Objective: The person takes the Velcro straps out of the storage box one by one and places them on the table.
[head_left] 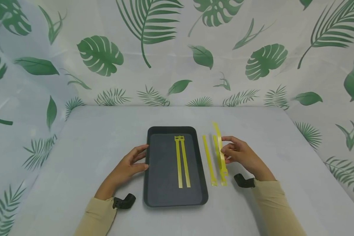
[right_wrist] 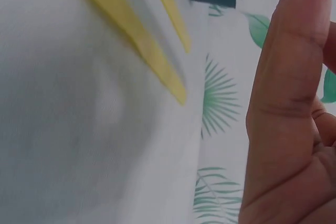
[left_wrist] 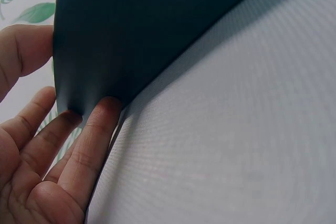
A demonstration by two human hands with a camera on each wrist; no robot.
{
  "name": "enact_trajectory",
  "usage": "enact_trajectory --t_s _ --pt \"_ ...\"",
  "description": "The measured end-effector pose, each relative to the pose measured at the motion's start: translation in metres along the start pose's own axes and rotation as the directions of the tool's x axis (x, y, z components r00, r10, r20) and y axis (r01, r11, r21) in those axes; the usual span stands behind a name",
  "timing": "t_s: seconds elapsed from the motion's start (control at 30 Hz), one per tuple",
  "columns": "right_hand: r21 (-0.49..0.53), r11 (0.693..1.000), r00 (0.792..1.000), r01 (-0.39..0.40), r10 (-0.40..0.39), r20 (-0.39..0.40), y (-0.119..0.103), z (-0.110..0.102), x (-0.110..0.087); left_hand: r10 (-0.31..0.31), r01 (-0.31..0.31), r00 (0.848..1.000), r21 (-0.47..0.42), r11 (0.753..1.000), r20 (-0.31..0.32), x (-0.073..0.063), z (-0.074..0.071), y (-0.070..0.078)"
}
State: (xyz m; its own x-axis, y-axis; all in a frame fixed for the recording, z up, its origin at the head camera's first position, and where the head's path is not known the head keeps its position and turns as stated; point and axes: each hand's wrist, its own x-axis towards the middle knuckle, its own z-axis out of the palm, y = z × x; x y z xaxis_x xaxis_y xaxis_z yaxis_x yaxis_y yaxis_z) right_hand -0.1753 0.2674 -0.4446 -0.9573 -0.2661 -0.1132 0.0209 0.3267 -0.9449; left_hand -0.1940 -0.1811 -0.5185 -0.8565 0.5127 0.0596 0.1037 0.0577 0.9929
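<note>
A dark grey tray (head_left: 162, 170) lies on the table, with two yellow cable ties (head_left: 178, 164) side by side on its floor, slotted heads at the far end. My left hand (head_left: 132, 162) rests its fingertips against the tray's left side; the left wrist view shows these fingers (left_wrist: 92, 145) touching the outer wall. Right of the tray, my right hand (head_left: 239, 154) pinches a raised yellow cable tie (head_left: 219, 144) between thumb and fingers, its slotted head toward me. Beneath and beside it, two more yellow cable ties (head_left: 208, 160) lie flat on the table.
The white table (head_left: 112, 124) runs back to a hanging cloth (head_left: 165, 75) printed with green leaves. Black wrist cameras (head_left: 125, 201) are worn at both beige sleeves (head_left: 275, 200).
</note>
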Motion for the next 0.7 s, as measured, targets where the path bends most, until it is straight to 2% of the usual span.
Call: enact_trajectory --t_s 0.33,0.7 --pt "-0.039 0.995 0.996 -0.089 0.089 -0.010 0.013 -0.017 -0.007 -0.004 0.004 1.000 -0.004 1.000 -0.004 -0.001 0.001 0.000" --pt "-0.033 0.982 0.982 -0.184 0.185 0.031 0.019 -0.028 -0.009 -0.015 0.015 1.000 -0.010 1.000 -0.011 -0.001 0.001 0.000"
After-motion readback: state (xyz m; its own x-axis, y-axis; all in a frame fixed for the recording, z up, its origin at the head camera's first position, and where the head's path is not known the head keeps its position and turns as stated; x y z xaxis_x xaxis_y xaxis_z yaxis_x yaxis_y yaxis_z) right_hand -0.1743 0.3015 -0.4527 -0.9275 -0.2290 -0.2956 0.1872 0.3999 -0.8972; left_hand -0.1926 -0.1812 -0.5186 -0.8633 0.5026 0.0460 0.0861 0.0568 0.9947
